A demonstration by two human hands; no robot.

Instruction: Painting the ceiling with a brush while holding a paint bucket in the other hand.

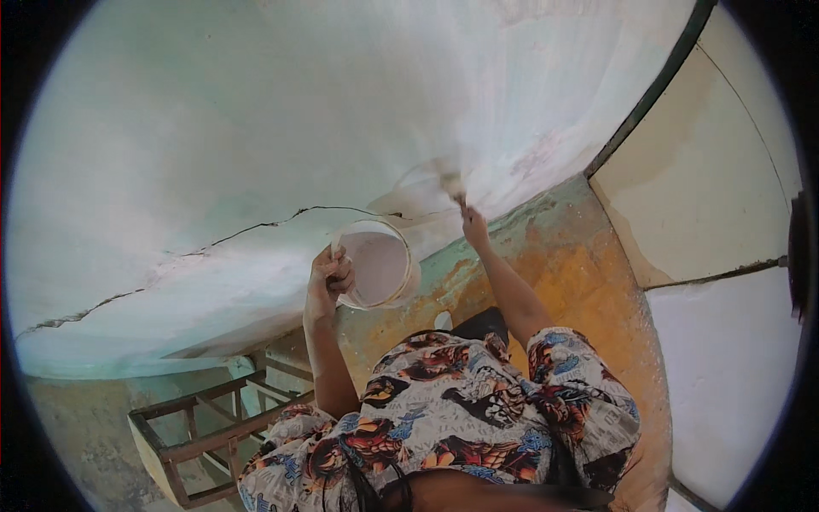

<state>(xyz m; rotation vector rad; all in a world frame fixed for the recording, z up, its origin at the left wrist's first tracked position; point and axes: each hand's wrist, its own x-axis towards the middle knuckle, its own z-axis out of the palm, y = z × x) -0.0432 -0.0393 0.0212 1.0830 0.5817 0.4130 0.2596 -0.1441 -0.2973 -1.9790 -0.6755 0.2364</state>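
Brushing the cracked, pale green wall [256,128] looks like the step in hand. In front of it is the white plastic bucket [415,277], the left hand [333,275] clamped at its rim. The right hand [474,225] is closed around the paintbrush [455,186], whose blurred bristles appear to meet the wall. The next stroke calls for even pressure and a steady bucket.

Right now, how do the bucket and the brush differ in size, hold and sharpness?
The bucket is wide and round; the brush is far narrower. The left hand grips the bucket at its left edge, the right hand the brush. The bucket's outline is clear, the brush's blurred. Both are held up off the floor.
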